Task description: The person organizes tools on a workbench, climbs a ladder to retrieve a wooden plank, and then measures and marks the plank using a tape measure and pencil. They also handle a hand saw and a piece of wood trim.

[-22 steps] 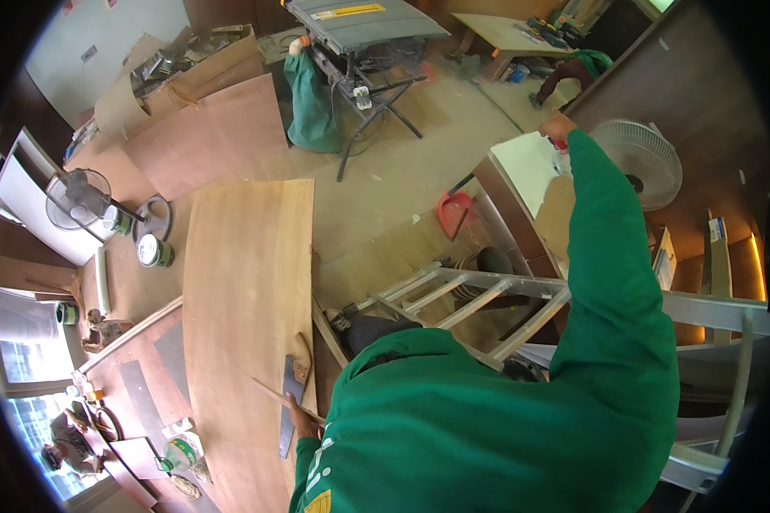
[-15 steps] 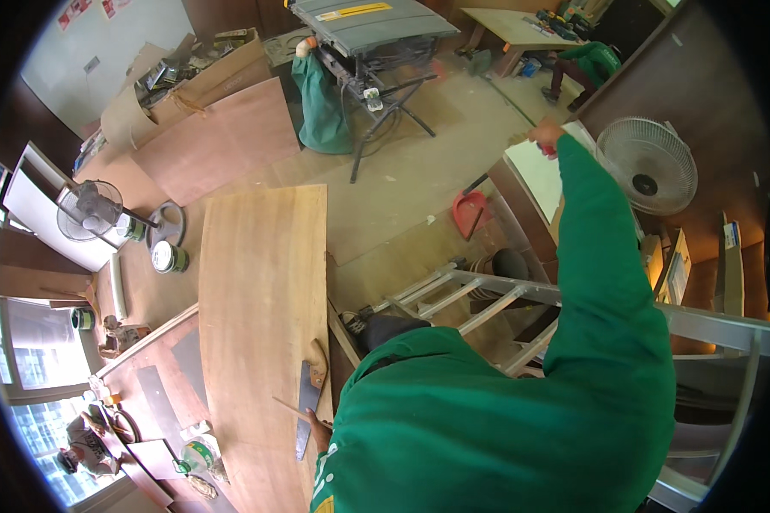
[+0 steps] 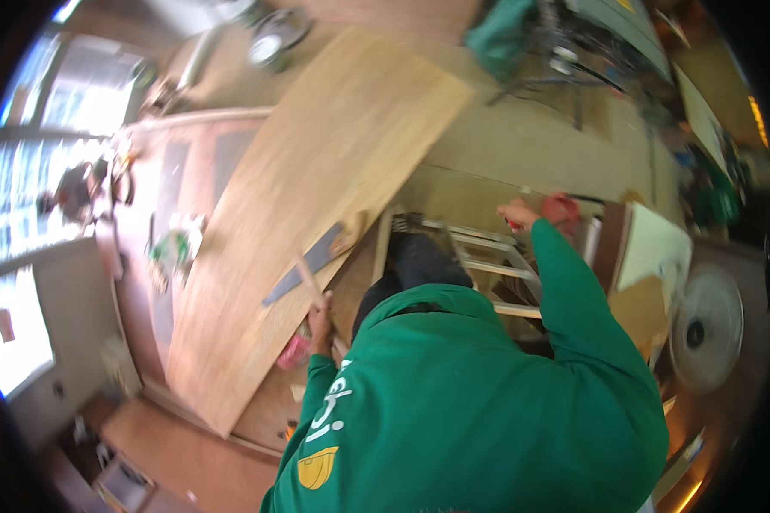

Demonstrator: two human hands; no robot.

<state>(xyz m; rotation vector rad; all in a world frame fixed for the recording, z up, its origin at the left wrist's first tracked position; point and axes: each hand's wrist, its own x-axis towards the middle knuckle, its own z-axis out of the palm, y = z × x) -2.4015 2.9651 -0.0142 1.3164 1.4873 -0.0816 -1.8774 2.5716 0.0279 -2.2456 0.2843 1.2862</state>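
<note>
While left hand (image 3: 320, 325) grips a wood strip (image 3: 310, 280) and right hand (image 3: 518, 214) clenches a red item (image 3: 512, 226), handsaw (image 3: 321, 252) lies nearer left hand, just up-frame, axis lower-left to upper-right.

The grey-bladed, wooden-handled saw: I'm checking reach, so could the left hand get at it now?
Probably yes: the saw lies near the left hand, but the thin wooden strip in its grip appears across the blade and may hinder it.
</note>
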